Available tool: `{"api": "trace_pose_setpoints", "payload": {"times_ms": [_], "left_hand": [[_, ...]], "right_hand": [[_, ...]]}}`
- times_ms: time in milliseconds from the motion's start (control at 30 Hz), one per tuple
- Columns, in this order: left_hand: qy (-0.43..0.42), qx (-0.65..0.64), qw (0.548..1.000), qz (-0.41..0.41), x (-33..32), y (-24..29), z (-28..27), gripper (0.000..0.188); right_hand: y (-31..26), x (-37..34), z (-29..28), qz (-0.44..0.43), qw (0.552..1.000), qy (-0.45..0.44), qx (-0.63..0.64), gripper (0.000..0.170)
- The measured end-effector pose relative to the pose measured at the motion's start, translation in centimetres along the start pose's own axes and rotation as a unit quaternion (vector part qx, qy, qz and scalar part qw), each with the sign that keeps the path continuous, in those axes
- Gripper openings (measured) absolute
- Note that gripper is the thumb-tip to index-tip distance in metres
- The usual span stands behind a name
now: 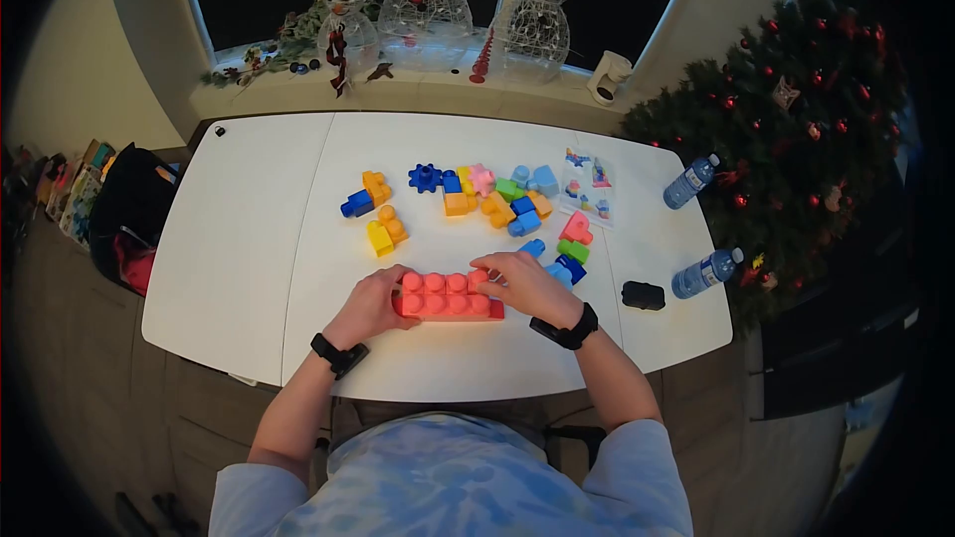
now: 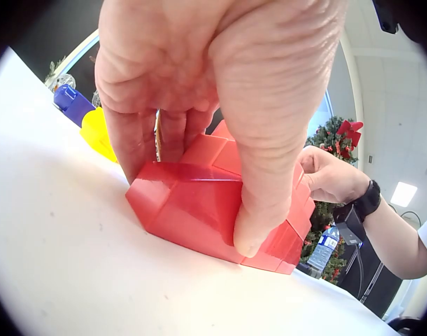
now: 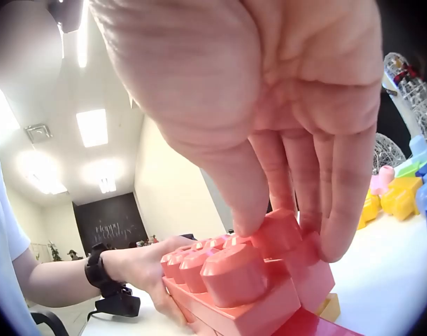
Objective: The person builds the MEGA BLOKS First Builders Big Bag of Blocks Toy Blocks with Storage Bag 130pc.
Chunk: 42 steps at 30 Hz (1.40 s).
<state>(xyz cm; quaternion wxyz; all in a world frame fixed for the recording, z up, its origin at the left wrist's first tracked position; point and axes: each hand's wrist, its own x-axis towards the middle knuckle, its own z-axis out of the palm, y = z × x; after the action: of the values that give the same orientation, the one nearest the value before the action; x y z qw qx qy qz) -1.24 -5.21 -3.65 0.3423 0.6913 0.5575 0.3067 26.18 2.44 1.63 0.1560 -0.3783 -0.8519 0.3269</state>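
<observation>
A coral-red assembly of toy building blocks [image 1: 445, 306] lies on the white table in front of the person, its rounded studs in two rows on top. A darker red block [image 1: 496, 310] sticks out below its right end. The left hand [image 1: 370, 306] grips the left end, thumb along the near side and fingers on the far side, as the left wrist view shows. At the far right corner the right hand [image 1: 532, 286] pinches a coral-red block [image 3: 278, 234] between thumb and fingers, its stud beside the larger block's studs. Part of that block is hidden by the fingers.
Loose blue, yellow, orange and green blocks [image 1: 517, 204] lie beyond the hands, with more yellow blocks [image 1: 386, 231] at left. A picture sheet [image 1: 587, 184], two water bottles [image 1: 706, 273] and a black case [image 1: 644, 295] are at the right. A decorated tree [image 1: 786, 109] stands beyond.
</observation>
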Motion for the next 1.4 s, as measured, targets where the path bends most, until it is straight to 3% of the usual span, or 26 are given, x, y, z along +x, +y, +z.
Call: {"api": "trace_pose_setpoints", "payload": {"times_ms": [133,200,433,600,633,700,733,800,933,1000,1300,1400], "left_hand": [[-0.004,0.007,1.0,-0.001,0.1,-0.3,0.1,0.065],[-0.004,0.013,1.0,-0.001,0.1,-0.4,0.2,0.065],[-0.003,0.033,0.999,-0.003,0.1,-0.4,0.1,0.066],[-0.011,0.025,1.0,0.0,0.3,-0.4,-0.1,0.066],[-0.009,0.031,0.999,-0.001,0.3,-0.4,-0.1,0.066],[-0.008,0.036,0.999,-0.006,-0.1,-0.5,0.2,0.065],[-0.01,0.042,0.999,-0.006,-0.1,-0.5,0.1,0.065],[-0.008,0.049,0.999,-0.004,0.0,-0.2,0.0,0.065],[-0.003,0.048,0.999,-0.012,0.0,-0.2,0.0,0.07],[0.006,0.053,0.999,-0.005,-0.2,-0.3,0.2,0.07],[0.014,0.05,0.999,0.006,-0.2,-0.5,0.3,0.064],[0.015,0.064,0.998,-0.001,-0.2,-0.5,0.3,0.065]], "right_hand": [[-0.9,-0.4,-0.3,0.039,0.999,-0.023,0.015,0.031],[0.3,-0.6,0.7,-0.021,0.999,0.019,-0.028,0.03],[0.1,-0.4,1.7,-0.022,0.999,0.038,-0.02,0.028],[1.7,1.8,-0.5,-0.009,0.999,-0.043,0.009,0.033],[0.9,2.7,-1.8,0.02,0.999,-0.037,-0.021,0.038],[2.6,5.6,-2.5,0.013,0.996,0.069,-0.052,0.037],[3.3,7.0,-3.0,0.011,0.996,0.067,-0.051,0.037],[4.4,9.2,-3.5,-0.005,0.969,0.131,-0.211,0.022],[8.3,11.7,-0.7,0.012,0.939,0.108,-0.328,0.016],[10.0,11.8,0.6,-0.036,0.921,0.121,-0.369,0.016],[10.9,10.9,3.4,-0.032,0.868,0.128,-0.479,0.025],[9.3,10.4,1.4,-0.008,0.905,0.087,-0.417,0.032]]}}
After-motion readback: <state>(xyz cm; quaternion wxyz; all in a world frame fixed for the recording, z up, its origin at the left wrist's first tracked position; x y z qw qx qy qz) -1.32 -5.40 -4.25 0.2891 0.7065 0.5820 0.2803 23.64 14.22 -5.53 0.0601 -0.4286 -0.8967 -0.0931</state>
